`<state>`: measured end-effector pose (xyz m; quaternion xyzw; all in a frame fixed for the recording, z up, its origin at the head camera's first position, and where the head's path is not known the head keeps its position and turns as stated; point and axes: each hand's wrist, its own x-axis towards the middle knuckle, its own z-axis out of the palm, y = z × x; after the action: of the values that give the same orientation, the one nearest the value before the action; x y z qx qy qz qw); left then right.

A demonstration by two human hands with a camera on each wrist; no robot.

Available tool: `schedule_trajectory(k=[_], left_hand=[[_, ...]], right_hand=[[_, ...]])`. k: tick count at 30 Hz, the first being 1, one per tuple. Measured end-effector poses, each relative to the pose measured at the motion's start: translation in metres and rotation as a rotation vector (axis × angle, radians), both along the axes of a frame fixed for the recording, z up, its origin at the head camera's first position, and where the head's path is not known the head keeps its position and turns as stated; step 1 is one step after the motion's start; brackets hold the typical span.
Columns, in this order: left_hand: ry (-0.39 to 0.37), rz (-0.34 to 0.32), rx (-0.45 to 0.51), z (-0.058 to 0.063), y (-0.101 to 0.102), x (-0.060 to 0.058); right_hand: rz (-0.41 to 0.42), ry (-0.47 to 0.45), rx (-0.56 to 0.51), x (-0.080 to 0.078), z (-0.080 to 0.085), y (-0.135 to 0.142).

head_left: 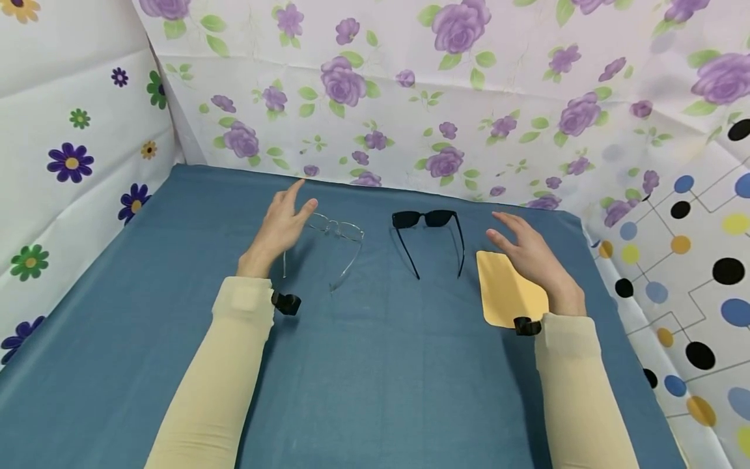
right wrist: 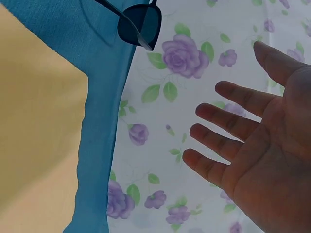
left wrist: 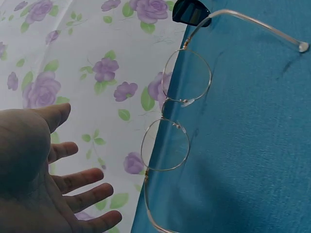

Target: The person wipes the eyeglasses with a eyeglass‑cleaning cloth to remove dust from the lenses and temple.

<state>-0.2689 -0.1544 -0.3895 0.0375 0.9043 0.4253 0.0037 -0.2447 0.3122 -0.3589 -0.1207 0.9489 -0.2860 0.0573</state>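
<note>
My left hand [head_left: 280, 225] is held over the left side of the table, fingers spread and nothing in them. Just right of it lie thin-framed clear eyeglasses [head_left: 351, 232], temples unfolded toward me; the hand overlaps their left part in the head view. Black sunglasses [head_left: 438, 219] lie at the middle, also unfolded, with both temples pointing my way. Over a yellow cloth [head_left: 505, 296] my right hand [head_left: 536, 257] hovers with loosely extended fingers, holding nothing. In the right wrist view its palm [right wrist: 272, 150] shows bare, and one dark lens [right wrist: 141, 24] appears at the top.
A blue cloth [head_left: 375, 365] covers the table. Behind it hangs a white sheet with purple flowers [head_left: 404, 124]. Patterned sheets also stand at the left [head_left: 76, 195] and right [head_left: 691, 273]. Each wrist wears a small black camera [head_left: 286, 303].
</note>
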Motion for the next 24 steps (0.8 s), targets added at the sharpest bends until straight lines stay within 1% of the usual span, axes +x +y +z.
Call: schedule_trajectory(k=[7, 14, 24], left_hand=[[-0.019, 0.032, 0.000, -0.006, -0.002, 0.002], [-0.025, 0.033, -0.008, -0.011, -0.002, 0.003], [-0.039, 0.049, -0.018, -0.017, 0.000, 0.005]], right_hand=[[-0.003, -0.024, 0.014, 0.003, -0.010, 0.002], [-0.030, -0.049, 0.025, 0.006, -0.021, 0.007], [-0.038, -0.082, 0.039, 0.008, -0.037, 0.008]])
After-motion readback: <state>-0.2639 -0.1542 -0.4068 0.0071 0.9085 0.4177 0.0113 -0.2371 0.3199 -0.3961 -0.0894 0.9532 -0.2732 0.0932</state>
